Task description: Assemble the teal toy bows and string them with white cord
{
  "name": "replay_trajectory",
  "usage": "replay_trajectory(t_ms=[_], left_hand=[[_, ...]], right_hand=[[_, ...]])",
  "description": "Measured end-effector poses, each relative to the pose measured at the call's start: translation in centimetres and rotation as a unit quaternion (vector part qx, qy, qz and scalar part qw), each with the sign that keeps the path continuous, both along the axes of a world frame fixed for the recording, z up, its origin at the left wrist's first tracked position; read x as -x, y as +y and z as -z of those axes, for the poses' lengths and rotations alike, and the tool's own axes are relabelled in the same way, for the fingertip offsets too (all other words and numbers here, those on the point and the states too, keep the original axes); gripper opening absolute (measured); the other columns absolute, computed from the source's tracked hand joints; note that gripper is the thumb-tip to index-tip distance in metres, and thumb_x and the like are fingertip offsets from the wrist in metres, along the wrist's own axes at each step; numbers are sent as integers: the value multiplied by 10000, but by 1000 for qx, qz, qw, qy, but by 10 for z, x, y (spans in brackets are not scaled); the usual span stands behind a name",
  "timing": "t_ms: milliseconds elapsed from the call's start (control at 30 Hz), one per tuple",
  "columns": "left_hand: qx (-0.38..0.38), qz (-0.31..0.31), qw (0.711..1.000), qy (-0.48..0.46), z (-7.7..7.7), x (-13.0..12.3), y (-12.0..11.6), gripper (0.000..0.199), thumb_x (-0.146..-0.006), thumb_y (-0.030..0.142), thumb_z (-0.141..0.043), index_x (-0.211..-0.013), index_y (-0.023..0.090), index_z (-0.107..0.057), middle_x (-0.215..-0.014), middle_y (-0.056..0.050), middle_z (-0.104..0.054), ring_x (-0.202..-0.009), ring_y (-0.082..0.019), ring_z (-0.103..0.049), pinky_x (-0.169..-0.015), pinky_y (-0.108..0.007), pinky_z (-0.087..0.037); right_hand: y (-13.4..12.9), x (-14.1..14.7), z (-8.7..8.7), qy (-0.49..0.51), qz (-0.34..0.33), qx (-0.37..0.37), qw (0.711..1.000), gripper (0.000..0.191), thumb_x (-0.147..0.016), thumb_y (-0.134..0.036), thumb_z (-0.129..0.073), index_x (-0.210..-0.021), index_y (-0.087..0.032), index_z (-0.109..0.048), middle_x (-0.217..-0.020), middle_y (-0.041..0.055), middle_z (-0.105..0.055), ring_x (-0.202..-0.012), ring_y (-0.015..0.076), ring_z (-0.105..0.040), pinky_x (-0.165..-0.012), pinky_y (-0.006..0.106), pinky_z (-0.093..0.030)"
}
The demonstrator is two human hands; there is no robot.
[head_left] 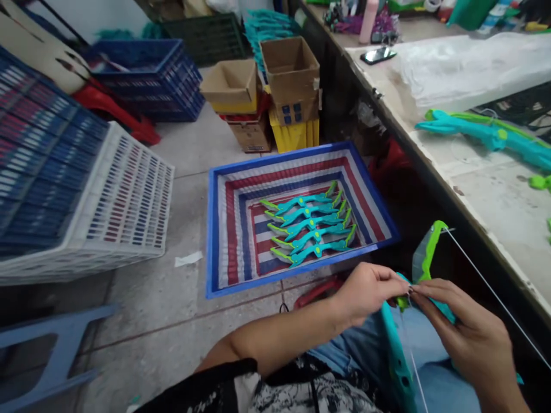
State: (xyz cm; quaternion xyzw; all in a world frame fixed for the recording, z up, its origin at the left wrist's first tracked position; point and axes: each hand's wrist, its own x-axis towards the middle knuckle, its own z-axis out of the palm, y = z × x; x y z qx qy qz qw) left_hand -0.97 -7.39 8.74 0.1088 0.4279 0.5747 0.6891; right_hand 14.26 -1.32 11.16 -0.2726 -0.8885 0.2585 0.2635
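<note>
My left hand (364, 292) and my right hand (469, 327) meet above my lap. Both pinch with their fingertips at a thin white string (415, 367), beside a small green part. Around them is a teal and green plastic piece that looks like a toy bow; its teal limb (398, 355) lies along my thigh. A green and grey blade-like end (426, 252) sticks up past my fingers. From its tip, another white string (491, 284) runs down to the right. My fingers partly hide the piece's middle and the exact grip.
Several finished-looking teal bows (312, 223) lie stacked in a blue-rimmed, striped-lined crate (209, 229). The workbench edge (473, 212) is at right, with more teal pieces (486, 132) and a phone (379, 55). Cardboard boxes (290, 74), a white crate (138, 189) and a stool (55, 344) stand around.
</note>
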Motion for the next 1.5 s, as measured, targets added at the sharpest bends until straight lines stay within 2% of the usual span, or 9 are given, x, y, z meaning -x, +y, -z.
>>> replay_trajectory(t_ms=[267,500,633,833,1000,1100,1233,1367,1500], left_hand=[[-50,51,993,89,-4,2,-3,76,-647,153,-650,-713,149,-688,-653,-3,-637,-626,-112,-569,-637,-230,-449],[-110,134,934,311,2,20,-6,142,-753,264,-633,-741,143,-705,-694,-16,-654,-679,-134,-561,-635,-232,-417],[-104,173,912,356,1,15,-9,200,-800,303,-593,-711,151,-688,-683,-20,-658,-672,-148,-568,-636,-243,-426],[-54,232,915,326,7,33,-19,321,-784,460,-609,-725,166,-724,-710,-65,-694,-692,-181,-619,-618,-250,-451],[53,157,921,352,32,50,4,422,-640,447,-769,-970,189,-717,-1000,-101,-713,-940,-242,-647,-621,-231,-491],[143,184,933,273,50,31,19,453,-637,331,-801,-1049,188,-678,-1184,-132,-655,-1080,-297,-614,-759,-324,-542],[215,243,945,43,58,11,8,355,-797,288,-649,-1111,123,-637,-1269,-170,-603,-1120,-326,-603,-883,-455,-529],[139,204,963,-107,37,29,-18,394,-856,316,-537,-1198,130,-599,-1308,-161,-580,-1247,-341,-505,-1032,-559,-402],[0,152,980,-132,3,32,-22,511,-821,440,-551,-1279,212,-544,-1303,-142,-587,-1294,-360,-449,-1064,-642,-293]], right_hand=[[-16,9,-6,-52,72,-172,981,70,-889,-264,-577,-895,-223,-634,-780,8,-702,-678,147,-674,-689,248,-505],[-20,11,10,-36,40,-121,991,85,-895,-145,-510,-858,-183,-577,-768,30,-655,-708,138,-639,-688,246,-503],[-18,2,30,-33,141,-138,980,163,-895,-164,-473,-752,-190,-545,-672,25,-596,-651,151,-580,-638,277,-477],[-38,-63,39,-61,223,121,965,249,-924,-364,-467,-823,-187,-611,-754,32,-664,-666,147,-606,-620,252,-457],[-95,-117,53,-354,170,324,861,447,-846,-592,-499,-920,-177,-647,-781,78,-693,-700,235,-638,-593,290,-397],[-133,-113,61,-381,134,394,826,523,-836,-563,-538,-1138,-138,-572,-832,100,-701,-751,257,-653,-597,285,-385],[-161,-94,51,-413,178,338,827,402,-911,-435,-484,-1116,-98,-562,-820,123,-700,-791,280,-665,-614,298,-376],[-163,-93,21,-424,187,224,857,466,-909,-495,-489,-1179,-118,-534,-777,100,-702,-732,284,-677,-588,304,-385],[-138,-81,-10,-401,190,98,891,582,-913,-576,-426,-1219,-87,-502,-844,144,-711,-705,280,-686,-546,308,-411]])
